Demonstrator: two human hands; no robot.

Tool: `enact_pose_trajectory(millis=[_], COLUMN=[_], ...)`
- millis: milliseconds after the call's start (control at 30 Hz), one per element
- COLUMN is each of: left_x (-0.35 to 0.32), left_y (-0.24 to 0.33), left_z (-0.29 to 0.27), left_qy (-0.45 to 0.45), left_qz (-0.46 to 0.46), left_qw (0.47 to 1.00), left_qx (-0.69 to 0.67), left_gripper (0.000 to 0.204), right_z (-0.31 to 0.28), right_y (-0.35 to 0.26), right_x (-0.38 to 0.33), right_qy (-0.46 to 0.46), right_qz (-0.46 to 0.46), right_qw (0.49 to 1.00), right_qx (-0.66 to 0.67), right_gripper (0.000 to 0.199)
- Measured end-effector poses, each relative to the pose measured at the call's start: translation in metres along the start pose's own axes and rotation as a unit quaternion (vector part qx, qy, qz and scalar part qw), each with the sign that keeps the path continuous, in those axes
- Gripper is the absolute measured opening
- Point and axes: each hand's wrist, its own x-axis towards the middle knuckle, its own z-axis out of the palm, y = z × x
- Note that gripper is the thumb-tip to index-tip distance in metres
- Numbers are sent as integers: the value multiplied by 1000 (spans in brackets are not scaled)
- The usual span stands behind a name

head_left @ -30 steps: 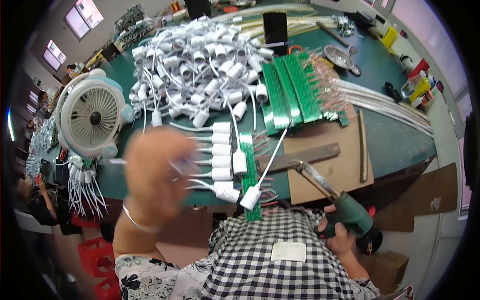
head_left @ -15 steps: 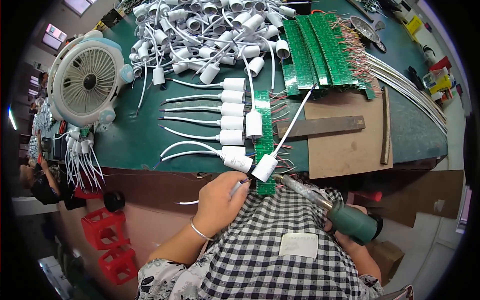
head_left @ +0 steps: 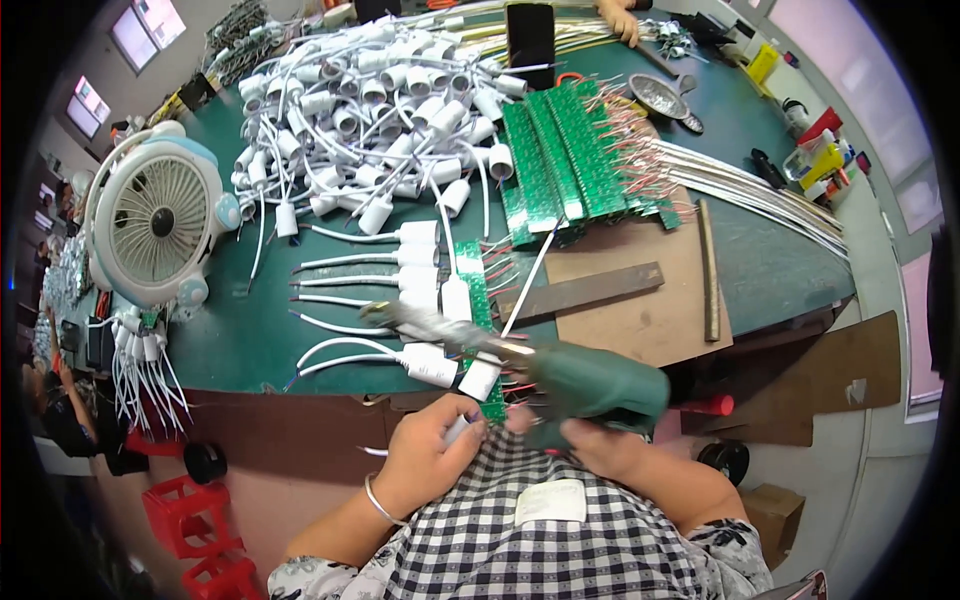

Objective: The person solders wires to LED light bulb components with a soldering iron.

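My left hand point(head_left: 422, 452) is closed around a white lamp socket at the table's front edge; a bit of white cable pokes out on its left. With my right hand point(head_left: 605, 448) I grip a green soldering gun point(head_left: 600, 380) by its handle. Its long metal barrel, blurred, points left across a row of white lamp sockets point(head_left: 418, 258) with cables. Beneath the barrel runs a narrow green circuit board strip point(head_left: 469, 258) with thin wires along its right side. Another lamp socket point(head_left: 481, 379) lies tilted over the strip's near end, its cable reaching up and right.
A big heap of lamp sockets point(head_left: 375, 120) covers the back of the table, beside stacked green circuit boards point(head_left: 570, 150). A fan point(head_left: 158, 222) stands left. Right are a dark bar point(head_left: 590, 288) on a brown board point(head_left: 640, 320), long white strips point(head_left: 760, 195) and another person's hand point(head_left: 622, 22) beyond.
The soldering gun has swung up and left, from the strip's near end to over the socket row, and my right hand came with it. My view has shifted; my left hand keeps its hold.
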Motion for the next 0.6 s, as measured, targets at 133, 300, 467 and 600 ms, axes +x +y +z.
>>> enact_pose_trajectory(millis=[133, 300, 467, 600], left_x=[5, 8, 10, 8], left_y=[10, 6, -3, -13], left_z=[1, 15, 11, 2], left_qy=[-102, -38, -40, 12], left_qz=[-52, -33, -13, -6], left_qw=[991, 986, 983, 994], left_qx=[-69, -161, -177, -109], left_gripper=[28, 21, 17, 13], right_z=[13, 2, -14, -81], right_y=[23, 12, 2, -46], right_x=[22, 20, 10, -18], right_qy=[21, -31, -1, 185], right_qz=[-65, -207, -137, -209], right_qw=[997, 945, 956, 912], right_qx=[-44, -250, -260, -299], right_gripper=[36, 26, 34, 29])
